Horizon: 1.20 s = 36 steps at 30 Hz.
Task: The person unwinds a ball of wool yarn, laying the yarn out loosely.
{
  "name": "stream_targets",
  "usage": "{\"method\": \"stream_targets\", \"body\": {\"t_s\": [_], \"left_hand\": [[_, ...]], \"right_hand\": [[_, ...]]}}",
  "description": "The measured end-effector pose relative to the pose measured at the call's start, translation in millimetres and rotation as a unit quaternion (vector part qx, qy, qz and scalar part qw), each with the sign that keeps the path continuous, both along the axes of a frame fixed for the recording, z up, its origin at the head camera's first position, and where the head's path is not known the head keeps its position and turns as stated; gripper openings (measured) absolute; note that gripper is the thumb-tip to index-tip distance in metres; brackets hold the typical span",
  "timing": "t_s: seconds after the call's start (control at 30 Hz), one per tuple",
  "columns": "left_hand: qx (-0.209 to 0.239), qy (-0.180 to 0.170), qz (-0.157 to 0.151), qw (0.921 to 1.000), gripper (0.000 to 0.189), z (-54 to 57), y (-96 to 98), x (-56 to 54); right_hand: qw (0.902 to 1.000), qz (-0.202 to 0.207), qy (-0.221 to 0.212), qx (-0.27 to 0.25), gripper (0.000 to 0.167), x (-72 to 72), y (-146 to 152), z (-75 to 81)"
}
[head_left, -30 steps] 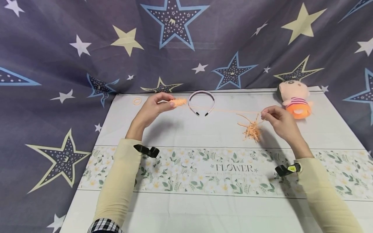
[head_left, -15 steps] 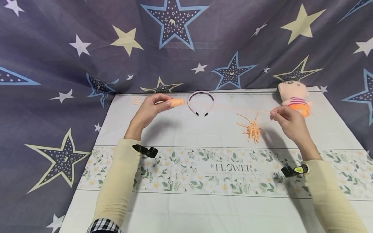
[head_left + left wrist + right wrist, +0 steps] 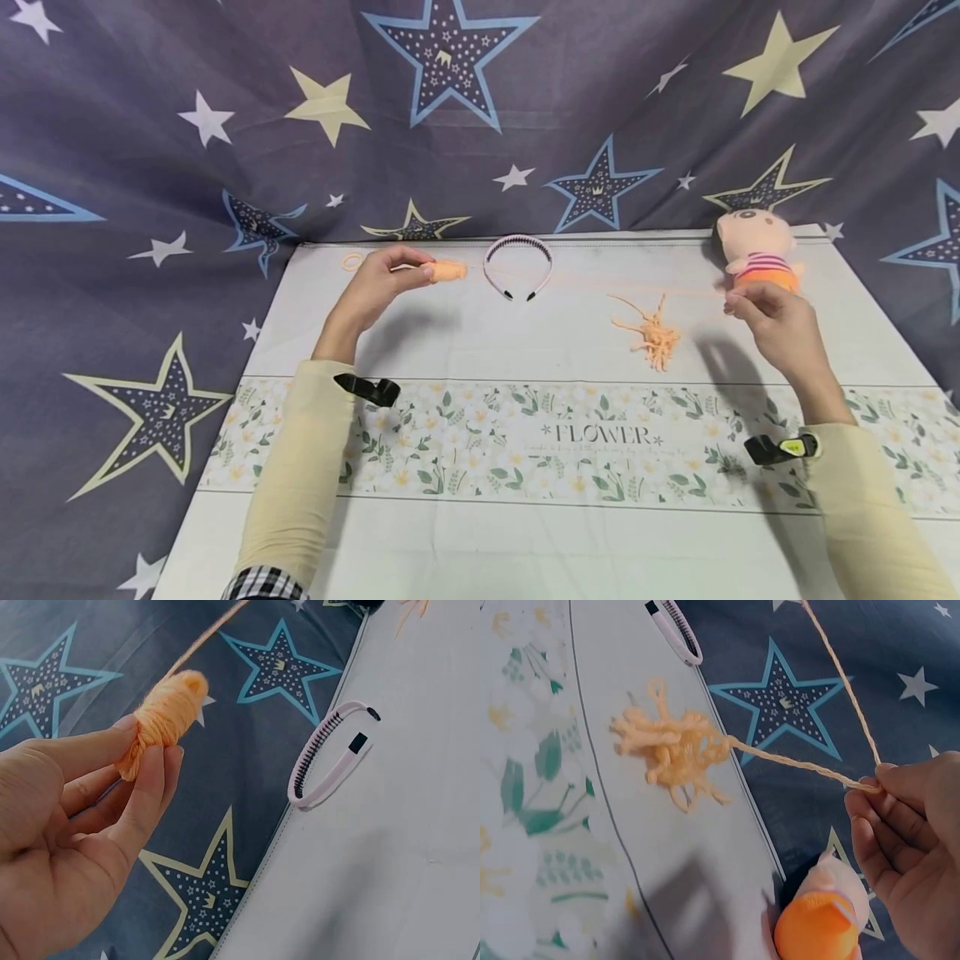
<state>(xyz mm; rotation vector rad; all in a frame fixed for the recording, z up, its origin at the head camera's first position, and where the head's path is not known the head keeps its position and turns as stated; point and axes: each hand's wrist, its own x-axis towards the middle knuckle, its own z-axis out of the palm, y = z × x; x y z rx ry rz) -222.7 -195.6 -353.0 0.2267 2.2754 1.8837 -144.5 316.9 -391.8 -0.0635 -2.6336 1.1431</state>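
My left hand (image 3: 375, 287) pinches a small wound bundle of orange yarn (image 3: 166, 716) between thumb and fingertips, above the far left of the table. From the bundle's top a single yarn strand (image 3: 840, 671) runs taut across to my right hand (image 3: 780, 325), which pinches it between thumb and forefinger. Past those fingertips the strand leads on to a loose orange yarn tangle (image 3: 671, 750), which shows as a frayed heap right of centre in the head view. My right hand overlaps the lower part of a plush doll (image 3: 757, 242) in that view.
A pink headband (image 3: 517, 242) with black teeth lies near the table's back edge, between the hands. Left of it, partly beside my left hand, is a small orange ring (image 3: 351, 262). A starry curtain (image 3: 450, 167) hangs behind the white tablecloth (image 3: 525, 542) with its floral band.
My right hand has moved right and slightly toward me, drawing out a longer strand. My left hand has shifted a little left with the bundle. The tangle has changed shape slightly.
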Motion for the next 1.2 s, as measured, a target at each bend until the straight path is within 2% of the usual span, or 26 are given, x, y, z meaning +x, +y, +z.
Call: {"method": "stream_targets", "body": {"t_s": [0.23,0.47,0.57,0.77,1.0,1.2], "left_hand": [[-0.015,0.003,0.000,0.9999,0.026,-0.4,-7.9,-2.2],[-0.020,0.009,0.027,0.9994,0.026,4.0,-16.0,-3.0],[-0.018,0.008,0.035,0.9992,0.027,5.0,-20.3,-2.9],[0.019,0.015,0.049,0.9985,0.026,7.0,-24.7,-3.3],[0.029,0.012,0.041,0.9987,0.023,11.7,-23.3,-0.6],[0.031,0.016,0.020,0.9992,0.020,18.5,-14.8,3.2]], "right_hand": [[0.9997,-0.024,-0.010,0.004,0.028,7.5,14,-2.4],[0.9978,-0.048,-0.043,0.017,0.034,16.4,29,-3.9],[0.9975,-0.056,-0.039,0.021,0.032,19.1,36,-4.8],[0.9967,-0.069,-0.041,0.013,0.031,21.7,41,-6.4],[0.9981,-0.047,-0.039,0.000,0.029,22.7,41,-10.1],[0.9988,-0.012,-0.044,0.017,0.028,19.1,33,-12.5]]}}
